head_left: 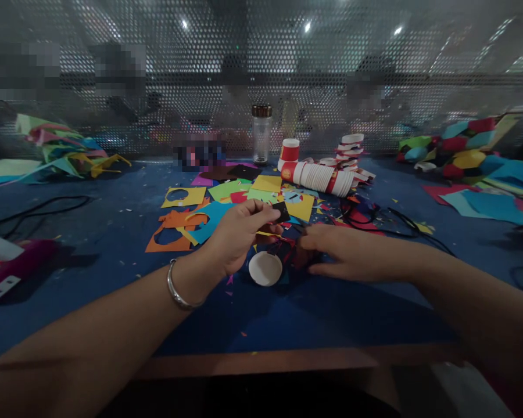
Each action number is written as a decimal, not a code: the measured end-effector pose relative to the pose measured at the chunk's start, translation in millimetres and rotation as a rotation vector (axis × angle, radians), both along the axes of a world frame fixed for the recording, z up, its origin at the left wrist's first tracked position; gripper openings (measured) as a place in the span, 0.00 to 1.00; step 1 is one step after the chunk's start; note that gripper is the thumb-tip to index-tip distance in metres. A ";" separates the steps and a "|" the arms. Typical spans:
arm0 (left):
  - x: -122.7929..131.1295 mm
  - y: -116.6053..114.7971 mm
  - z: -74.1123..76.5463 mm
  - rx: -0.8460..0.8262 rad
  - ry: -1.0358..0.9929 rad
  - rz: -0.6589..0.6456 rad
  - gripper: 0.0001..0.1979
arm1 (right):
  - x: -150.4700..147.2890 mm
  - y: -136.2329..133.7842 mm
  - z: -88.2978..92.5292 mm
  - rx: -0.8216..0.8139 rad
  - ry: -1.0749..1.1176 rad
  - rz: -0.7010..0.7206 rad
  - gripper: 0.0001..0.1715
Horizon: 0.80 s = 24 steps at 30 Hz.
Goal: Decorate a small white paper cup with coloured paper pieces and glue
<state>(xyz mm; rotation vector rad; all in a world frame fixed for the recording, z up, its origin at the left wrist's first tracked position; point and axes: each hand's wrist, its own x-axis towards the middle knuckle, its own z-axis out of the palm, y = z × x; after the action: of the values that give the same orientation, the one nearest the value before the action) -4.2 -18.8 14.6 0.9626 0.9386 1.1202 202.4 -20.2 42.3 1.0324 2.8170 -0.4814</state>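
My left hand [237,235], with a silver bangle on its wrist, is raised over the blue table [113,278] and pinches a small black paper piece [282,211] between thumb and fingers. My right hand [337,252] lies low on the table just to the right, fingers curled over dark scraps; whether it holds one is hidden. A white paper cup [265,268] lies on its side between and just below the two hands.
Cut coloured paper sheets [226,200] lie behind the hands. A stack of red-and-white paper cups [320,174] and a clear jar [261,133] stand farther back. Paper piles sit at far left [61,148] and far right [470,151]. A black cord [401,223] runs right.
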 end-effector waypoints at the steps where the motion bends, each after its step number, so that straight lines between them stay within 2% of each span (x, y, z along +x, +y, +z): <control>1: 0.3 0.1 -0.1 -0.002 0.004 0.005 0.10 | -0.7 0.3 0.3 -0.007 0.002 0.001 0.03; 7: 2.5 1.0 1.1 -0.003 0.014 0.011 0.10 | 2.6 0.4 1.4 -0.203 0.177 -0.076 0.03; 13: 4.6 0.5 -1.2 0.036 0.046 -0.015 0.10 | 9.7 5.9 1.3 -0.236 0.521 -0.284 0.12; 17: 6.9 -1.3 -5.6 0.069 0.100 -0.054 0.09 | 9.7 8.1 -2.5 -0.316 0.584 -0.421 0.16; 24: 9.5 -3.8 -6.1 0.125 0.224 -0.068 0.08 | 7.2 7.1 -4.8 -0.342 0.672 -0.424 0.20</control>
<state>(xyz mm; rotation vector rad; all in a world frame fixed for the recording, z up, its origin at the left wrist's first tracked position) 5.3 -22.6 8.4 1.2329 1.0161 1.0372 209.6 -13.1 37.5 1.6255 2.8231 -1.5509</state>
